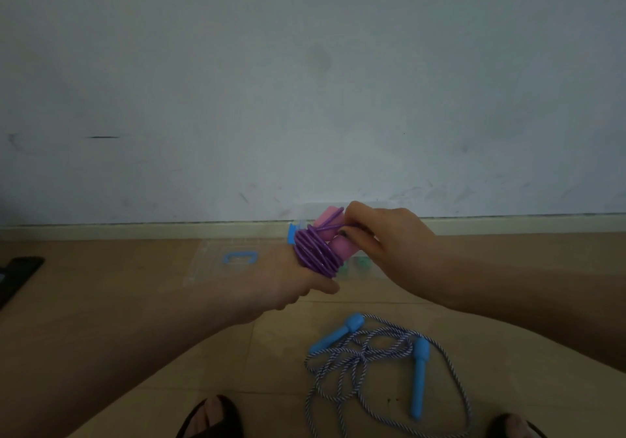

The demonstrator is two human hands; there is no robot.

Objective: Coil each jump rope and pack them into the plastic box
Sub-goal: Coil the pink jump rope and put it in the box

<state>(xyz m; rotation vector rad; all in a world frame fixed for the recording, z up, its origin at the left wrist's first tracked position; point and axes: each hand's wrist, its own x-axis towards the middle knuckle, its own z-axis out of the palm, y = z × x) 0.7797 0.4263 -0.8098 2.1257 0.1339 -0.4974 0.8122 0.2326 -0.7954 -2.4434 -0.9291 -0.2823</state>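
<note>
Purple jump rope being wound around its pink handles above the floor, clear box behind.

Head view: the left hand [291, 278] grips the pink foam handles [333, 234], fingers closed around them under the loops of the purple rope [313, 251], thumb pointing right. The right hand [382, 234] pinches a purple strand against the handles, fingertips narrow and pressed together. Behind the hands, by the wall, stands the clear plastic box [305, 214] with a blue latch; its clear lid [216, 261] with a blue handle lies on the floor to the left. Nearer the person, a striped blue-and-white jump rope [372, 366] with blue handles lies uncoiled on the tan floor [135, 268], between two sandalled feet.
</note>
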